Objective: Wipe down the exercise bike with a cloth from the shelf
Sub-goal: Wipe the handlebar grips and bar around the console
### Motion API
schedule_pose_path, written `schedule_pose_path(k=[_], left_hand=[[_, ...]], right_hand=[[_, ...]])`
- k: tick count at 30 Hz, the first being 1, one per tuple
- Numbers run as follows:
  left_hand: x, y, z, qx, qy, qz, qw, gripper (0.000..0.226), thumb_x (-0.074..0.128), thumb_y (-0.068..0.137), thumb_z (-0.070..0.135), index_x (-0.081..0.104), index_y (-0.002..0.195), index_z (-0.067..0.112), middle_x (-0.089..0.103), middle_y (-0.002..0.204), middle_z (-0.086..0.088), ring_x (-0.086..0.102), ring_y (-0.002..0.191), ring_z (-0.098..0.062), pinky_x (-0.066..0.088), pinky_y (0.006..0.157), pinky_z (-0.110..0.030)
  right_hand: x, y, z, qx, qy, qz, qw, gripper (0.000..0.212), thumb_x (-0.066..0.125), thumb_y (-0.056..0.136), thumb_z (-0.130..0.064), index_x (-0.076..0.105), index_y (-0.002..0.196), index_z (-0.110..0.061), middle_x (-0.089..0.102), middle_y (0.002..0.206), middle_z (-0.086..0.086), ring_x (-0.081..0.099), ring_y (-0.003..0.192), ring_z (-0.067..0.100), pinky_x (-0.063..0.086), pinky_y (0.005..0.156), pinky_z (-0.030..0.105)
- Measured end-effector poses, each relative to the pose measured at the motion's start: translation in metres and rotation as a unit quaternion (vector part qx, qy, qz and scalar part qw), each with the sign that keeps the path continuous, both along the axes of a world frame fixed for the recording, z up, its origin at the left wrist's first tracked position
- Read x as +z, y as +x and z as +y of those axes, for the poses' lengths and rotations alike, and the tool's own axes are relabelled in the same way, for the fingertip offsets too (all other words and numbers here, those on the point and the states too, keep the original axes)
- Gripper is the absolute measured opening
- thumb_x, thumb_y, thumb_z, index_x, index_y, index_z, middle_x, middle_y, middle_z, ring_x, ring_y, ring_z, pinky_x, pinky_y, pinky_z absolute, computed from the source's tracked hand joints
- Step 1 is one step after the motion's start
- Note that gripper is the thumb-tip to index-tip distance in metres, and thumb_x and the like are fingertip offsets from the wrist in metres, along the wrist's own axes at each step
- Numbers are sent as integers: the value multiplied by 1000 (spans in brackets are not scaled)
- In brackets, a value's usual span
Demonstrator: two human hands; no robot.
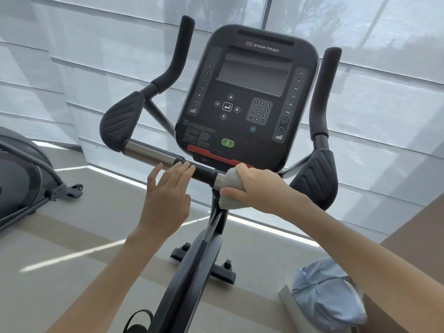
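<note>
pale green cloth [229, 186] wrapped round exercise bike [247, 97] handlebar, gripped shut by our right hand [258, 187]; left hand [168, 198] open, fingertips resting on bar. advice: keep wrap tight, slide along the chrome.

The console [247, 97] stands at the middle, above the crossbar [168, 159] that runs below its lower edge. Left of the console a padded rest [121, 121] sits at the bar's end, with an upright grip [179, 54] rising behind it; right of the console stand a matching pad [314, 179] and grip [323, 92]. Below the console, the left hand [168, 198] touches the bar, and to its right the right hand [258, 188] wraps a cloth [230, 186] around the bar. Far left of the console stands another machine [24, 174]; below right lies a bag [326, 294]. Blinds [72, 56] hang behind the console.
</note>
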State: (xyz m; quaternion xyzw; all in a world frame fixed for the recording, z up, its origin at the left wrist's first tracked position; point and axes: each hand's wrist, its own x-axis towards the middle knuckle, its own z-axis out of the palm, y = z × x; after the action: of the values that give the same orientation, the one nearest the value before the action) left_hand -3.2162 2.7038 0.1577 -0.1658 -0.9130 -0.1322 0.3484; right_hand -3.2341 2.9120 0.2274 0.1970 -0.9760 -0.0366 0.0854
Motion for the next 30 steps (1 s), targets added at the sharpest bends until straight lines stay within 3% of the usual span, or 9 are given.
schedule_pose_path(k=[1,3,6,10,16,22,26,28,30], left_hand=[[0,0,1,1,2,0,1000,53,63,70,-2,58,122,3,60,127,-12,53,122,-26,27,109,-51],[1,1,2,0,1,-3,1000,53,63,70,-2,58,122,3,60,127,-12,54,122,-26,28,108,-51],[2,2,0,-5,-7,-11,1000,54,64,70,-2,58,123,3,59,128,-12,53,123,-26,28,108,-53],[1,1,-2,-9,-14,-18,1000,55,65,71,0,57,125,3,58,129,-13,52,124,-27,30,108,-54],[-3,0,-5,-23,-18,-25,999,59,65,71,0,54,129,3,54,135,-13,48,128,-27,30,108,-53],[-8,4,-20,-10,35,-1,999,55,37,80,9,47,134,0,49,139,-14,42,131,-26,28,110,-47],[-13,11,-32,12,44,5,999,56,34,80,10,48,133,1,50,138,-14,40,131,-25,25,111,-44],[-15,15,-36,22,38,-2,999,56,34,80,11,49,133,1,50,138,-14,43,130,-26,29,110,-47],[-15,19,-37,27,34,-10,999,56,34,80,11,49,133,1,50,138,-14,44,130,-27,31,109,-49]], right_hand=[[3,4,8,-2,23,-8,1000,59,32,85,-71,42,102,-16,58,80,-5,58,73,23,43,86,40],[7,12,23,-6,69,-10,998,59,29,86,-69,40,106,-15,55,76,-7,58,73,21,24,109,45],[1,24,35,9,159,56,986,66,39,87,-65,38,125,-11,57,85,-2,59,77,21,11,115,48],[-15,33,31,17,220,211,952,73,67,75,-55,54,125,-3,63,77,7,62,63,22,38,104,50],[-19,9,-9,54,177,257,948,68,72,68,-52,62,115,-4,63,73,8,58,56,21,54,79,35],[-18,-21,-58,81,163,189,965,61,47,90,-52,41,127,-4,61,95,9,55,70,24,39,61,33],[-14,-43,-96,92,83,132,983,51,47,91,-53,45,111,-6,55,84,4,44,60,23,41,55,32],[-7,-56,-101,93,29,33,995,53,44,89,-61,45,106,-11,54,82,1,49,63,22,40,57,32],[7,-67,-96,88,-55,-137,985,55,40,86,-67,51,103,-16,59,89,-2,56,76,19,40,64,30]])
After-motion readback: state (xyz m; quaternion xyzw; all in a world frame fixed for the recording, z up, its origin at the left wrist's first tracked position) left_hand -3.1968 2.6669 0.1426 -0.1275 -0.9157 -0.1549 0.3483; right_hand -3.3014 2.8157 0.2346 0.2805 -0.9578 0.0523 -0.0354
